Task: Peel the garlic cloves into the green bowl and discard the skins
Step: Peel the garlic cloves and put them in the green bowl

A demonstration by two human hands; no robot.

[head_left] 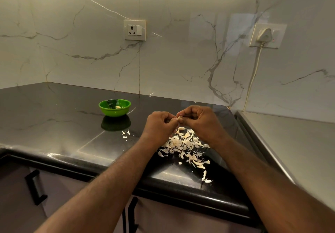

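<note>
Both our grips are curled tight, left hand [160, 124] and right hand [198, 120] pinching one garlic clove [180, 118] above skins [183, 144] on the worktop [63, 124].

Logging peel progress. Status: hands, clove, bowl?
Both up: left hand and right hand pinch one garlic clove over the skins. To their left, green bowl with a peeled clove inside. Skins loose on the counter, path to bowl open.
</note>
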